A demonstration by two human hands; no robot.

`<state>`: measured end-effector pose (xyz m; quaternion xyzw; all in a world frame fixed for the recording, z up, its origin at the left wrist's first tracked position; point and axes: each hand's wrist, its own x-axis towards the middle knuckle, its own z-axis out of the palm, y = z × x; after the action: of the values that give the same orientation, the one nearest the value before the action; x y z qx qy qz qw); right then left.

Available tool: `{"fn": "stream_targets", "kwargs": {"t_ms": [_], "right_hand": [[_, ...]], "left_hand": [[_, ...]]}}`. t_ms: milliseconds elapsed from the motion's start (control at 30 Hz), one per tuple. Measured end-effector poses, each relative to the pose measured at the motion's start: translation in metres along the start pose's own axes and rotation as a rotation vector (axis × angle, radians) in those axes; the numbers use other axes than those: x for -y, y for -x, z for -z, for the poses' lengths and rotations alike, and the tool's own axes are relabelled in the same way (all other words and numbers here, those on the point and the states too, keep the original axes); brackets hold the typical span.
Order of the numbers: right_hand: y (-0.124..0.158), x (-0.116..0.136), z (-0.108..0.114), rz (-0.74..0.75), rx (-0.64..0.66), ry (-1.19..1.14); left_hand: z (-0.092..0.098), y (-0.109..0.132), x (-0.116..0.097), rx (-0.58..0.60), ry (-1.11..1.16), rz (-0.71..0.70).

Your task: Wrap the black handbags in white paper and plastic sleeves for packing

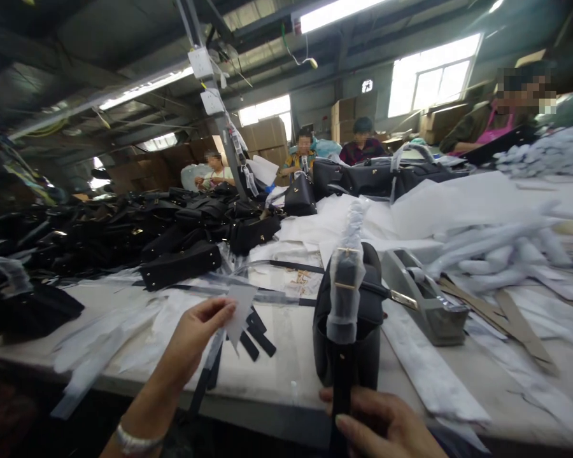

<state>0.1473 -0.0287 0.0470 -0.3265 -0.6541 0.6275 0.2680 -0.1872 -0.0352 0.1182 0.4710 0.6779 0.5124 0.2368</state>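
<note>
My left hand (198, 327) pinches a small white translucent sheet (241, 312) between thumb and fingers, held up over the table. Lower right, my right hand (382, 413) grips a black strap (342, 375) that hangs from a black handbag (322, 305). The handbag stands upright on the table with its end toward me. Clear plastic film wraps the upper strap and its gold buckle (347, 267). Several short black strips (258, 337) lie on the table just beyond the white sheet.
A grey tape dispenser (427, 305) stands right of the handbag. White paper strips (430, 362) and cardboard strips (520, 327) lie beside it. Black bags (186, 222) are heaped at left; padded white rolls (510, 248) are piled at right. Several co-workers (363, 143) sit across the table.
</note>
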Motion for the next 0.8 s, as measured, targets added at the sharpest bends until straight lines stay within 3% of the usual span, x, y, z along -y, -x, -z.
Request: {"fn": "stream_targets", "kwargs": {"t_ms": [133,267,333,433,533,633,800], "right_hand": [[0.006,0.014,-0.007,0.093,0.013,-0.071],[0.010,0.019,-0.011,0.113,-0.043,-0.072],[0.011,0.015,-0.013,0.071,-0.052,-0.078],[0.010,0.009,-0.015,0.021,-0.069,-0.061],[0.008,0.011,-0.013,0.083,-0.066,-0.009],[0.008,0.017,-0.006,0.149,-0.039,0.058],[0.009,0.016,0.005,0.088,0.018,0.192]], "left_hand": [[-0.052,0.080,-0.001,0.177,0.135,0.209],[-0.087,0.126,0.008,0.307,0.232,0.259],[-0.097,0.134,0.010,0.335,0.260,0.239],[-0.106,0.136,0.009,0.265,0.275,0.181],[-0.107,0.135,0.007,0.203,0.252,0.153],[-0.104,0.135,0.010,0.203,0.240,0.199],[-0.095,0.142,0.025,0.197,0.314,0.310]]}}
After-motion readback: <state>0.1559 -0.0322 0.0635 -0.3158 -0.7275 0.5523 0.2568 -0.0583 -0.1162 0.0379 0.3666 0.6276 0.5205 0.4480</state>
